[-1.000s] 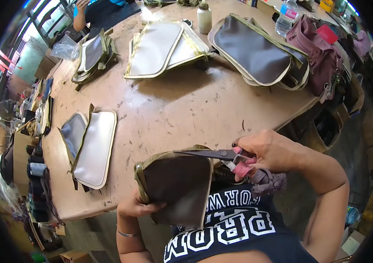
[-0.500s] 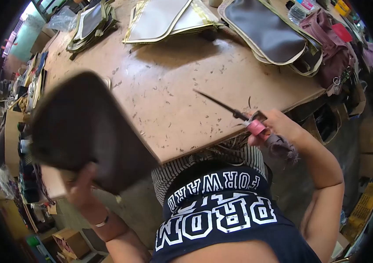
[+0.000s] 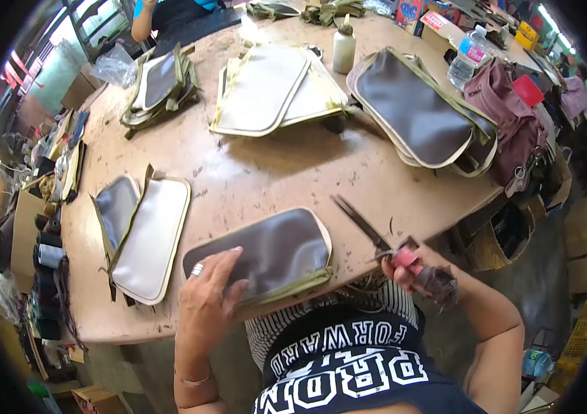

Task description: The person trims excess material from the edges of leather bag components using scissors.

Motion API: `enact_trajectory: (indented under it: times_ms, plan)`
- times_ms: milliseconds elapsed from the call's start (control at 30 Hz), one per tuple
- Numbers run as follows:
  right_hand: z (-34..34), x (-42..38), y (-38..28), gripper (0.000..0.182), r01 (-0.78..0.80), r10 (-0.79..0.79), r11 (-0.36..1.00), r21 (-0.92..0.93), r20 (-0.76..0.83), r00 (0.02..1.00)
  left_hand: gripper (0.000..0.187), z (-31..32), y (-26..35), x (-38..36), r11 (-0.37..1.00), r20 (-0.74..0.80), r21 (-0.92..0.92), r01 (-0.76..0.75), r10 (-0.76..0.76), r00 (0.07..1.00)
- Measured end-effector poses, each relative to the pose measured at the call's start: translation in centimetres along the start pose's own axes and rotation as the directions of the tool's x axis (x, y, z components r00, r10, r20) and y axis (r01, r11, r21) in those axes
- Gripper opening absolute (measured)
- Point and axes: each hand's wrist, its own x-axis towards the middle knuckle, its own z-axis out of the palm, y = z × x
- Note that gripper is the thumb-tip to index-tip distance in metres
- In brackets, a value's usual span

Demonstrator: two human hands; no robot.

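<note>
Imo it's best with my left hand [image 3: 207, 293] open and light on the brown panel [image 3: 279, 250], six o'clock on the worktop [image 3: 238, 190], while my right hand [image 3: 407, 270] grips the scissors [image 3: 382, 243] around four, blades clear.

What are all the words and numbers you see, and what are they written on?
"FORWARD": white letters, upside down, on the dark navy cloth top the person wears.
"PROM": bigger white letters, upside down, same top.
Too small or blurred to read: print on the clear plastic bottle with a pink-and-blue label, the blue-and-red box, the white-and-red box and the yellow box.
</note>
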Motion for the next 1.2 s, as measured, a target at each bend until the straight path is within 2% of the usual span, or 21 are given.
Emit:
enact_trajectory:
  times_ms: [33,100,133,233,367,500,533,567,600,633,667,700,733,767,800,900,933,967,1033,1100,1200]
  plan:
    - [0.4,-0.1,-0.5,0.028,-0.11,0.104,0.988,0.112,0.055,0.993,0.051,0.0,-0.2,0.4,0.996,-0.021,0.082,-0.038,0.04,0.999]
    - [1.2,-0.4,-0.5,0.033,0.057,-0.045,0.994,-0.098,0.118,0.992,0.052,0.0,-0.3,0.9,0.966,-0.038,0.239,-0.104,0.116,0.992]
    - [1.2,-0.4,-0.3,0.037,0.08,-0.06,0.987,-0.141,0.142,0.988,0.053,0.0,0.0,1.0,0.976,0.015,0.18,-0.122,0.121,0.993]
    - [1.3,0.2,1.3,0.036,0.034,-0.024,0.998,-0.057,0.162,0.986,0.053,0.2,0.3,1.0,0.975,0.034,0.19,-0.112,0.107,0.994]
    - [1.1,0.1,1.2,0.025,0.031,-0.015,0.996,-0.085,0.188,0.982,0.053,1.0,-2.6,1.3,0.958,-0.073,0.276,0.073,-0.055,0.996]
    - [1.5,0.4,1.7,0.017,0.026,-0.008,0.994,-0.108,0.165,0.986,0.054,-0.6,-2.5,1.6,0.971,0.003,0.139,0.194,-0.196,0.98]
    - [1.6,0.2,1.7,0.018,0.008,0.004,0.996,-0.086,0.14,0.99,0.047,-0.8,-2.6,1.5,0.962,0.031,-0.015,0.272,-0.272,0.962]
    - [1.8,0.1,1.7,0.018,-0.009,0.016,0.998,-0.065,0.118,0.993,0.044,-0.6,-3.1,1.3,0.96,0.06,-0.165,0.225,-0.218,0.974]
    - [2.0,-0.1,1.6,0.027,-0.054,0.055,0.998,-0.014,0.077,0.996,0.041,-0.1,-3.9,1.1,0.933,0.075,-0.312,0.179,-0.163,0.984]
    - [1.6,0.0,2.2,0.041,-0.061,0.05,0.994,0.096,0.113,0.992,0.038,0.3,-4.5,0.6,0.882,0.076,-0.453,0.132,-0.109,0.991]
    - [1.3,0.0,2.7,0.047,-0.037,0.018,0.991,0.132,0.142,0.99,0.029,0.4,-4.7,0.0,0.779,0.137,-0.57,0.262,-0.224,0.965]
    - [1.2,0.0,3.1,0.053,-0.01,-0.019,0.985,0.172,0.167,0.986,0.028,0.6,-4.3,-0.6,0.67,0.098,-0.69,0.276,-0.291,0.952]
    - [1.3,0.0,3.1,0.068,-0.064,0.029,0.97,0.234,0.147,0.989,0.027,0.9,-3.5,-0.9,0.547,0.068,-0.793,0.268,-0.357,0.932]
    - [1.0,0.0,3.6,0.071,-0.082,0.031,0.963,0.258,0.194,0.98,0.026,1.4,-2.6,-1.2,0.415,0.048,-0.878,0.24,-0.422,0.905]
    - [1.2,0.1,3.4,0.066,-0.092,0.038,0.968,0.231,0.227,0.973,0.024,2.0,-1.5,-1.4,0.355,-0.006,-0.92,0.166,-0.435,0.9]
    - [1.9,0.3,2.0,0.054,-0.13,0.1,0.987,0.094,0.271,0.957,0.037,3.6,-0.1,-2.2,0.082,0.102,-0.987,0.139,-0.346,0.933]
    - [2.4,0.2,1.5,0.051,-0.144,0.128,0.989,0.04,0.271,0.954,0.043,3.7,0.5,-2.6,0.062,0.096,-0.991,0.122,-0.324,0.941]
    - [3.3,-0.1,0.6,0.043,-0.042,0.051,0.998,-0.036,0.272,0.961,0.044,3.9,0.5,-3.2,0.087,0.099,-0.987,0.132,-0.317,0.943]
    - [3.3,0.5,0.9,0.037,0.045,0.039,0.976,-0.214,0.374,0.926,0.045,4.1,0.5,-5.0,0.139,0.103,-0.979,0.149,-0.293,0.95]
    - [3.8,1.1,0.8,0.032,0.21,-0.011,0.905,-0.369,0.474,0.88,0.041,4.8,1.0,-6.6,0.189,0.087,-0.967,0.169,-0.377,0.922]
    - [3.9,1.3,0.9,0.033,0.242,0.018,0.863,-0.444,0.505,0.863,0.036,5.9,1.3,-7.9,0.293,-0.001,-0.946,0.138,-0.43,0.903]
